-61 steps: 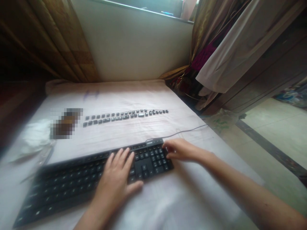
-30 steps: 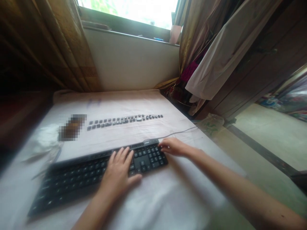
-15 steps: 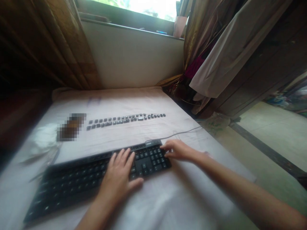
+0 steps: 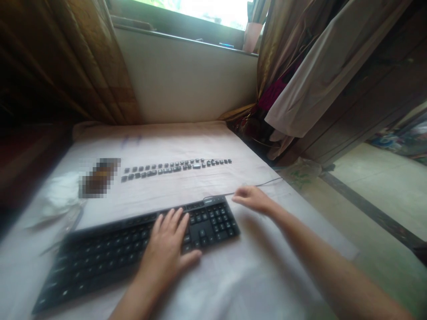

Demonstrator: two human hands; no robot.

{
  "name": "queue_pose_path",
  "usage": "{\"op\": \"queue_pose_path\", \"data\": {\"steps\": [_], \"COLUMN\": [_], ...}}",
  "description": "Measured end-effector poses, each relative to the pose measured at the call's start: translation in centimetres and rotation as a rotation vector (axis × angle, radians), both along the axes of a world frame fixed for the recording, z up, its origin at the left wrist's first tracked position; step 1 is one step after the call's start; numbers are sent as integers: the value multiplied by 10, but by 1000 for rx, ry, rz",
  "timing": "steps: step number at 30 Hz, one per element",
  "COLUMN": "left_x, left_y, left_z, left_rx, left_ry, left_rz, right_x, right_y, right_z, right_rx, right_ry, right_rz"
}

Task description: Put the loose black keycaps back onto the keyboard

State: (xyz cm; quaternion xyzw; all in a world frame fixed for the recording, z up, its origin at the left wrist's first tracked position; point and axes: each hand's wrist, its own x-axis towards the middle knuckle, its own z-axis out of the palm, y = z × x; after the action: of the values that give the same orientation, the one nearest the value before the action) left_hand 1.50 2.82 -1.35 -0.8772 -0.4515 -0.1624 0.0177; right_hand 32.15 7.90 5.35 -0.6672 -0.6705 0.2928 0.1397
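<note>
A black keyboard [image 4: 110, 251] lies at a slant on a white cloth [image 4: 240, 275]. My left hand [image 4: 167, 251] rests flat on its keys, fingers stretched out and close together, just left of the number pad. My right hand [image 4: 253, 199] hovers just off the keyboard's far right corner, beside the cable [image 4: 265, 182]. Its fingers are curled together in a pinch, and I cannot make out what is in them. Two rows of loose black keycaps [image 4: 173, 167] lie farther back on the cloth.
A pixelated brown object [image 4: 99, 177] sits left of the keycaps, with crumpled clear plastic [image 4: 55, 198] beside it. A white wall [image 4: 187, 80] and brown curtains [image 4: 83, 62] close the back. The cloth-covered surface drops off on the right to a tiled floor [image 4: 373, 186].
My right hand has lifted off the number pad's far right edge and moved back and to the right, fingers now pinched. The left hand stays flat on the keys.
</note>
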Motion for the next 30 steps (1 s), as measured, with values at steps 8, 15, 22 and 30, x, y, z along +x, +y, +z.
{"op": "queue_pose_path", "data": {"steps": [8,15,22,30], "left_x": [-1,0,-2,-6], "left_y": [0,-1,0,-3], "left_z": [-3,-2,-5,-5], "left_rx": [28,39,57,117], "left_ry": [-20,12,12,15], "left_rz": [-11,-10,-10,-23], "right_x": [-2,2,22,17], "right_y": [2,-3,22,45], "right_z": [0,-3,-5,-47], "right_rx": [-48,-112,131,261], "right_ry": [22,105,295,146], "right_rz": [18,15,-298,-464]}}
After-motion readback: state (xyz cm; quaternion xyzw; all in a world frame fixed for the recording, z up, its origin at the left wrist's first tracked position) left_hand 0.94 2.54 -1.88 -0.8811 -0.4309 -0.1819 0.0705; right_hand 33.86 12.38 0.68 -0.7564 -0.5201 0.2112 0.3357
